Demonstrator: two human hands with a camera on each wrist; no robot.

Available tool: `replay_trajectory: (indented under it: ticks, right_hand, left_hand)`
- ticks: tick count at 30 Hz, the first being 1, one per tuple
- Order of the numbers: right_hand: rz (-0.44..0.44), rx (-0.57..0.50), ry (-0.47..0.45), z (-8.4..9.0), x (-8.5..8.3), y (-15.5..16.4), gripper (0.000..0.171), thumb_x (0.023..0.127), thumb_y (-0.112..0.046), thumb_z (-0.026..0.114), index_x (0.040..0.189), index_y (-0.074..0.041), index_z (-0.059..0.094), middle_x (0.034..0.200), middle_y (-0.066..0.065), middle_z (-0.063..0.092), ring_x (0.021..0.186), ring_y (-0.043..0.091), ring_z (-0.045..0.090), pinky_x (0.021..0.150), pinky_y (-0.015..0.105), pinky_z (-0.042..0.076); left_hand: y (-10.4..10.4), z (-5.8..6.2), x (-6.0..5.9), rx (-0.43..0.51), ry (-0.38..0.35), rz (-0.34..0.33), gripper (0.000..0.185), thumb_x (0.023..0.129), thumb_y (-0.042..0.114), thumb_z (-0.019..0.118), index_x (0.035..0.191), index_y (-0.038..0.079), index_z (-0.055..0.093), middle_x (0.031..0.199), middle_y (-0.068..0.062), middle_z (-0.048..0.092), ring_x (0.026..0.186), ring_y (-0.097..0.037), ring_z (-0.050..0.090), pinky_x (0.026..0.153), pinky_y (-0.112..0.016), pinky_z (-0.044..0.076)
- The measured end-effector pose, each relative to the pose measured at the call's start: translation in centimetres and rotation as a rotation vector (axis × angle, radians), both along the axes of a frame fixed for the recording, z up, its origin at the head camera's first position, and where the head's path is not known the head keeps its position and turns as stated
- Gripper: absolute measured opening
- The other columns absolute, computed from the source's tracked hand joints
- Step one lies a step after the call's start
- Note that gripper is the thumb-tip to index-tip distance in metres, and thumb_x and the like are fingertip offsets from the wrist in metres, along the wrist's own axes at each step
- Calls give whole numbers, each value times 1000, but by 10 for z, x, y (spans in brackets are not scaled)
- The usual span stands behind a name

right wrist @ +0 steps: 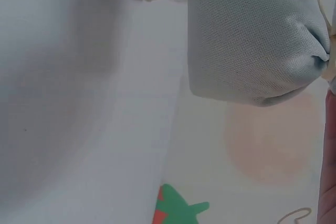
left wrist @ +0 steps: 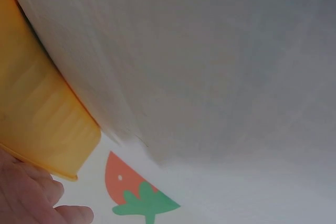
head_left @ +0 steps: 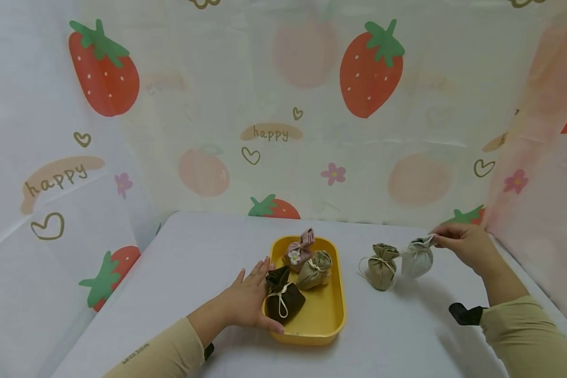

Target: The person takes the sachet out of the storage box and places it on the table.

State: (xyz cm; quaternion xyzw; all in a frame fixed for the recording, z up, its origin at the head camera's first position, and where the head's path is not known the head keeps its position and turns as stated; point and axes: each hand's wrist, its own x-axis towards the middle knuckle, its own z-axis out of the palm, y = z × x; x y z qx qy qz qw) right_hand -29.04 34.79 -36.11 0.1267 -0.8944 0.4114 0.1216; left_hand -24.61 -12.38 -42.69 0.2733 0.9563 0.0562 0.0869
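White cloth-covered counter [head_left: 179, 273] boxed in by strawberry-print curtains [head_left: 283, 105]. Nearest, left hand [head_left: 248, 299], fingers straight, resting flat against yellow tray's [head_left: 321, 320] left rim. Inside tray: dark brown pouch [head_left: 283, 298], olive pouch [head_left: 315, 271], pink pouch [head_left: 300, 249] with a flower. Further right, on the counter, khaki pouch [head_left: 382, 265] just beside pale grey pouch [head_left: 417, 258]. Right hand [head_left: 463, 242] pinching grey pouch's gathered neck. Likely light, soft, yielding fabric; cinched, tied top probably the surest hold, body apt to squash.

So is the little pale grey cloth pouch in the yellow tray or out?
Out: the pale grey cloth pouch stands outside the yellow tray; the right hand pinches its top.
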Motion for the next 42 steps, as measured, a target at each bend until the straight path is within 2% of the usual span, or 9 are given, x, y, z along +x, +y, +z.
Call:
replay_trajectory:
  ticks: [5, 10, 17, 19, 22, 25, 27, 38, 42]
  right_hand:
    - [-19, -7, -41, -10, -1, 0, 29, 86, -18, 64, 98, 9, 64, 80, -19, 64, 72, -1, 63, 67, 11, 44]
    - [0, -36, -59, -20, -2, -1, 28, 86, -16, 64, 98, 9, 63, 80, -16, 64, 73, 0, 63, 68, 15, 47]
    - [-30, -16, -115, -29, -3, -3, 30, 88, -18, 63, 100, 9, 64, 82, -13, 66, 74, 0, 62, 69, 16, 46]
    - [-38, -6, -142, -31, -4, -3, 30, 88, -20, 62, 101, 7, 64, 84, -9, 67, 75, 0, 62, 72, 20, 46]
    - [-37, 8, -177, -34, -4, -5, 31, 88, -22, 62, 102, 6, 64, 89, -1, 69, 77, 2, 63, 78, 33, 48]
    - [-28, 21, -206, -36, -3, -7, 32, 89, -24, 61, 104, 4, 64, 94, 7, 68, 79, 5, 64, 82, 45, 46]
    - [-27, 19, -221, -38, -2, -8, 34, 89, -26, 60, 105, 4, 64, 96, 10, 68, 81, 6, 64, 84, 49, 45]
    - [-58, 25, -238, -39, -1, -7, 42, 87, -33, 61, 111, 1, 62, 102, 13, 67, 83, -1, 60, 85, 50, 43]
    - [-75, 43, -218, -39, -1, -5, 44, 86, -36, 62, 111, 0, 62, 102, 14, 66, 82, -2, 58, 83, 47, 44]
  left_hand:
    - [0, 1, 1, -4, -3, 0, 123, 57, 89, 43, 142, 1, 29, 153, -12, -8, 140, -26, -5, 106, -57, 10]
    - [0, 2, 1, 3, 1, -6, 123, 57, 89, 43, 141, 0, 30, 153, -13, -7, 140, -27, -3, 105, -58, 11]
    - [0, 1, 0, -8, 11, -8, 123, 57, 90, 41, 141, 0, 32, 153, -13, -7, 140, -27, -4, 106, -57, 11]
    - [0, 0, 0, -12, 9, -5, 123, 56, 90, 41, 141, 1, 32, 153, -12, -8, 140, -26, -5, 106, -57, 10]
    - [0, 0, 0, -14, 9, -3, 124, 56, 90, 41, 141, 1, 31, 153, -12, -8, 140, -26, -5, 106, -57, 10]
    - [0, 0, 0, -15, 8, -2, 124, 55, 91, 40, 141, 1, 31, 152, -12, -8, 140, -25, -5, 106, -57, 10]
    - [0, 1, 1, -13, 8, -4, 124, 55, 90, 41, 142, 2, 30, 152, -12, -8, 140, -26, -5, 106, -57, 10]
    - [0, 2, 0, -7, -1, 2, 125, 55, 90, 42, 143, 3, 27, 153, -12, -8, 140, -25, -6, 106, -57, 10]
    - [0, 1, 0, -6, 5, 0, 125, 55, 90, 42, 143, 2, 28, 153, -13, -8, 140, -26, -4, 106, -57, 11]
